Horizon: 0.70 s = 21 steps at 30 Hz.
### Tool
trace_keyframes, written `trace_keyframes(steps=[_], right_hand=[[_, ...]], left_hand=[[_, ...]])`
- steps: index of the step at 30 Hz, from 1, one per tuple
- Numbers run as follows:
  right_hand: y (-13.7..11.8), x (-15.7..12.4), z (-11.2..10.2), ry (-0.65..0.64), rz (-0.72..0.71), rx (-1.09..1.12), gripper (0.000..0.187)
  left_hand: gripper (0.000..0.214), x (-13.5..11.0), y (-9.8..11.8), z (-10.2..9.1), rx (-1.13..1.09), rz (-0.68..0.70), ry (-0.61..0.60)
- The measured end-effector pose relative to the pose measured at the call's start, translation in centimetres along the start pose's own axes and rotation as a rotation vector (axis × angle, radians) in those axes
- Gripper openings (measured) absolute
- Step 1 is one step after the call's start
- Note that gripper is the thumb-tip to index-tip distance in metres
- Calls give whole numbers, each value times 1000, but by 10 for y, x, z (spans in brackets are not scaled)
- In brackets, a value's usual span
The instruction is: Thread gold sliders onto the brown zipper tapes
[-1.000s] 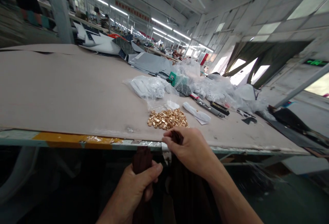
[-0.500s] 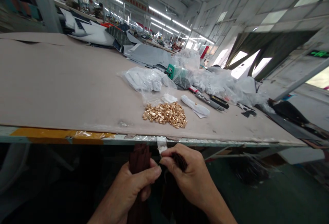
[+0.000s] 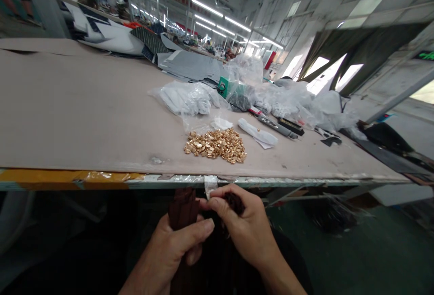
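Observation:
My left hand (image 3: 176, 243) is closed around a bundle of dark brown strips (image 3: 183, 209), flat and stacked, standing up above the thumb. Close on its right, my right hand (image 3: 247, 229) is curled around a second bunch of dark brown strips (image 3: 234, 203), whose ends show in a roll. The right thumb and index finger reach to the left bundle's edge; whether they pinch one strip is unclear. Both hands are below the table's front edge, near a pale tape tab (image 3: 210, 184). Beyond them on the table lies a heap of small gold metal pieces (image 3: 217, 145).
The brown-covered table (image 3: 84, 119) has a taped front edge. Behind the heap lie a clear plastic bag (image 3: 190, 98), a folded white paper (image 3: 257, 133), a grey pen-like tool (image 3: 276, 125) and a green box (image 3: 223, 86). Grey sheets (image 3: 193, 65) are stacked farther back.
My right hand has shifted slightly left, its fingertips now at the left bundle. Both hands still hold their strips. The view has tilted a little, and the table items appear slightly higher.

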State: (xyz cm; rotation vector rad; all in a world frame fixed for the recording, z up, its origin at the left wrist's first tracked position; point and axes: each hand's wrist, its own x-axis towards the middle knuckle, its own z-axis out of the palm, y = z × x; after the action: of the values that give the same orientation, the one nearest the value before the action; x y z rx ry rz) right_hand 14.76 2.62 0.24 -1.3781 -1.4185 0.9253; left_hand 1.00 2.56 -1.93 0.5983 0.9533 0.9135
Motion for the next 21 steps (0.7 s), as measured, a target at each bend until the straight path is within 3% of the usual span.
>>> trace_keyframes(steps=[6,10,13,18,21], right_hand=[[-1,5,-4,21,127,234,14],[-4,-5,-6,-90,207,360,24],[-3,-12,-3,-123,233,387,22],[2,-14,-3,-114,290,434,25],[5,-14,-7,-85,330,434,21]], left_hand=[[23,0,-4,2,10,-7,-45],[18,0,-10,3,26,-5,-126],[12,1,-14,4,78,8,-109],[23,2,-11,3,22,29,-131],[35,1,-4,0,-63,22,-57]])
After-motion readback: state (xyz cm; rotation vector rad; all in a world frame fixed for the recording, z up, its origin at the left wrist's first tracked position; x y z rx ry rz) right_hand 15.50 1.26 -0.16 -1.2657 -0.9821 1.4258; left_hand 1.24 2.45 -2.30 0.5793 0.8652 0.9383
